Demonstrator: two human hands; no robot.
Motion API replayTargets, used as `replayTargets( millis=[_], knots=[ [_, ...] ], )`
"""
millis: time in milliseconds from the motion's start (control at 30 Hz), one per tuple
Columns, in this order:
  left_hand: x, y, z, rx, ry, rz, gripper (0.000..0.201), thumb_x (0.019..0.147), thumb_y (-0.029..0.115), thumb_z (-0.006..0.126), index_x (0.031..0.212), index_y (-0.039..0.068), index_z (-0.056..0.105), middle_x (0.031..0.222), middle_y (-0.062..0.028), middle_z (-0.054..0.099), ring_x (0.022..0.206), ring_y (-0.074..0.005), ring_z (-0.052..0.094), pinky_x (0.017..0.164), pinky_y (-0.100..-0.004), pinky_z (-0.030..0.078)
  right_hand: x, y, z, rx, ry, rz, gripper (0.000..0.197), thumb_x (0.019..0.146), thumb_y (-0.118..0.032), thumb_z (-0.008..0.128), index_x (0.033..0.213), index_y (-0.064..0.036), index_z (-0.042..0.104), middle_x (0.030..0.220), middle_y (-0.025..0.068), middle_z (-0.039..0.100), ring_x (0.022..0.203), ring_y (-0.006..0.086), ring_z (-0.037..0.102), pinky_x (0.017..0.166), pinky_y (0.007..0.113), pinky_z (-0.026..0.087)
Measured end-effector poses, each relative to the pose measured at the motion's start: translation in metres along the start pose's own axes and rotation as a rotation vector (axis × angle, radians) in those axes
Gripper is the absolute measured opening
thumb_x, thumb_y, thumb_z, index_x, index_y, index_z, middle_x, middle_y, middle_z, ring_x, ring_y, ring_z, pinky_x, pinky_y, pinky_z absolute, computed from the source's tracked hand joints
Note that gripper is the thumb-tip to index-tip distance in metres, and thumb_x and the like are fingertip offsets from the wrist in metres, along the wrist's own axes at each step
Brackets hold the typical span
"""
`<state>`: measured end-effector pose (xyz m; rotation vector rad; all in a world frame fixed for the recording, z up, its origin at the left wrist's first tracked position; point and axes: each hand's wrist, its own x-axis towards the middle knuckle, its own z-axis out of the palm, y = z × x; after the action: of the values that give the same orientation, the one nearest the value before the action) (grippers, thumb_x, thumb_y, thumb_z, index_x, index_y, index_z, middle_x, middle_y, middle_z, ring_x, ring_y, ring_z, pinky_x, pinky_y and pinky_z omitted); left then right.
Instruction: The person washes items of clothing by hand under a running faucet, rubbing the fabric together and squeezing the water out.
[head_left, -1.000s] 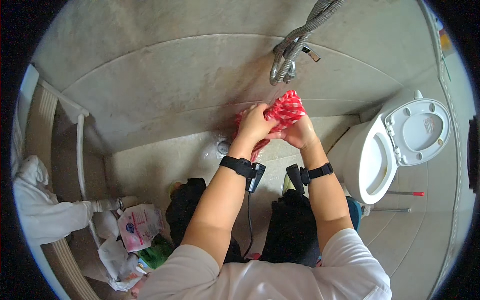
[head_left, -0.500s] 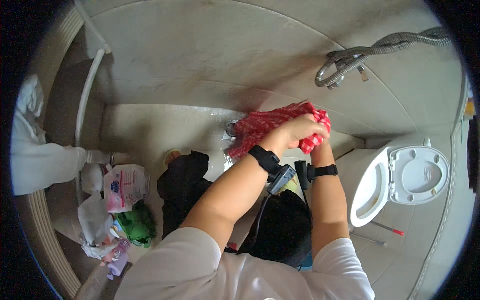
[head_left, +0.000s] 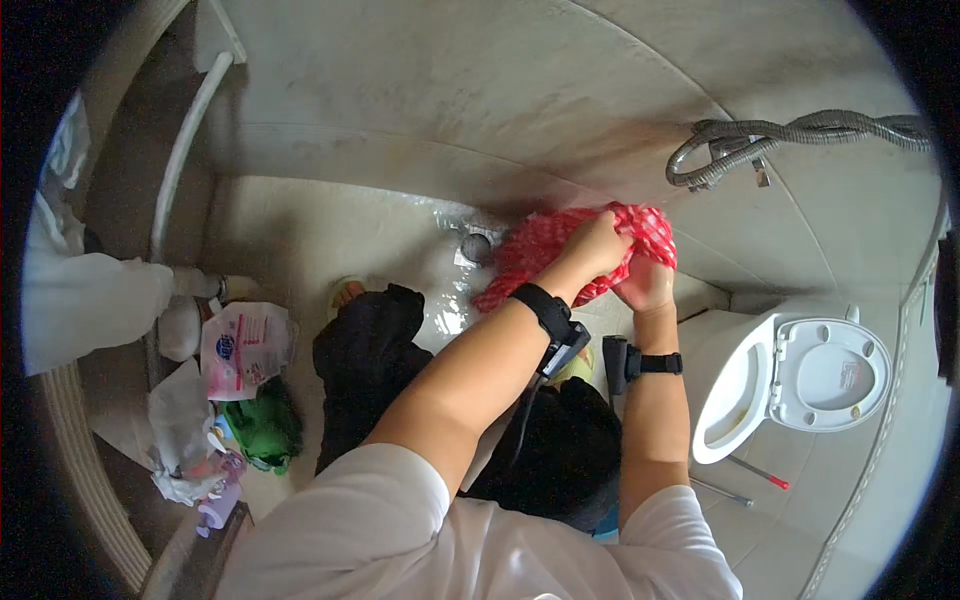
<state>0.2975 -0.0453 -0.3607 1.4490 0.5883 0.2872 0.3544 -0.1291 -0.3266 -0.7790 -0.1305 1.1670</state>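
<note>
Red checked cloth (head_left: 535, 248) has shifted since half a second ago, showing more of the floor drain (head_left: 475, 248). My left hand (head_left: 598, 246) is clutching it up top; my right hand (head_left: 648, 288) is cupped underneath, can't tell if that one's gripping. It's near the wall (head_left: 450, 110), toilet (head_left: 722, 430) off to the right.

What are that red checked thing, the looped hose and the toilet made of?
Red checked cloth: soft fabric, judging by the folds; cotton or synthetic, I can't tell. Looped hose: probably metal, with a grey, ribbed sheen, though coated plastic is possible. Toilet: likely glazed ceramic, given its smooth white gloss.
</note>
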Motion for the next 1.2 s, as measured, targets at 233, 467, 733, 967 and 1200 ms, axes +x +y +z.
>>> replayTargets(
  millis=[233, 467, 733, 967, 1200],
  knots=[
    [-0.022, 0.047, -0.014, -1.042, -0.233, -0.208, 0.012, 0.082, 0.018, 0.058, 0.083, 0.006, 0.059, 0.08, -0.0061, 0.062, 0.07, -0.016, 0.058, 0.065, -0.0325, 0.047, -0.004, 0.01, -0.032, -0.333, 0.259, -0.084, 0.021, 0.089, -0.014, 0.047, 0.103, -0.0024, 0.058, 0.097, 0.0103, 0.062, 0.085, 0.0225, 0.061, 0.075, 0.035, 0.051],
    [-0.02, 0.054, -0.024, -0.937, -0.601, -0.218, 0.018, 0.079, 0.013, 0.064, 0.095, 0.002, 0.061, 0.091, -0.0092, 0.065, 0.08, -0.0163, 0.062, 0.074, -0.0312, 0.049, 0.003, 0.011, -0.055, -0.119, 0.094, -0.257, 0.023, 0.09, -0.017, 0.048, 0.107, -0.003, 0.055, 0.102, 0.0115, 0.061, 0.088, 0.0224, 0.061, 0.078, 0.037, 0.051],
    [0.008, 0.026, -0.044, -0.275, 0.083, 0.127, 0.022, 0.084, 0.009, 0.058, 0.103, -0.001, 0.059, 0.094, -0.0084, 0.064, 0.081, -0.0142, 0.061, 0.074, -0.0292, 0.049, 0.012, 0.003, 0.033, 0.098, -0.002, -0.171, 0.036, 0.093, -0.027, 0.039, 0.116, -0.003, 0.052, 0.115, 0.0122, 0.058, 0.105, 0.0253, 0.056, 0.092, 0.04, 0.044],
    [0.011, 0.011, -0.026, -0.489, -0.1, -0.12, 0.03, 0.086, 0.018, 0.053, 0.106, -0.004, 0.057, 0.097, -0.0125, 0.065, 0.084, -0.0222, 0.061, 0.075, -0.0343, 0.046, 0.006, 0.0, 0.04, -0.259, 0.221, -0.09, 0.041, 0.094, -0.035, 0.036, 0.115, -0.0055, 0.054, 0.112, 0.0096, 0.059, 0.101, 0.0232, 0.057, 0.089, 0.038, 0.045],
    [-0.011, 0.041, -0.025, -1.052, -0.307, -0.125, 0.015, 0.089, 0.011, 0.05, 0.098, 0.003, 0.058, 0.089, -0.007, 0.063, 0.078, -0.0154, 0.061, 0.071, -0.0313, 0.05, -0.003, 0.011, 0.002, -0.092, 0.122, -0.122, 0.035, 0.088, -0.035, 0.05, 0.107, -0.0059, 0.057, 0.1, 0.011, 0.063, 0.092, 0.0236, 0.061, 0.082, 0.04, 0.05]
  ],
)
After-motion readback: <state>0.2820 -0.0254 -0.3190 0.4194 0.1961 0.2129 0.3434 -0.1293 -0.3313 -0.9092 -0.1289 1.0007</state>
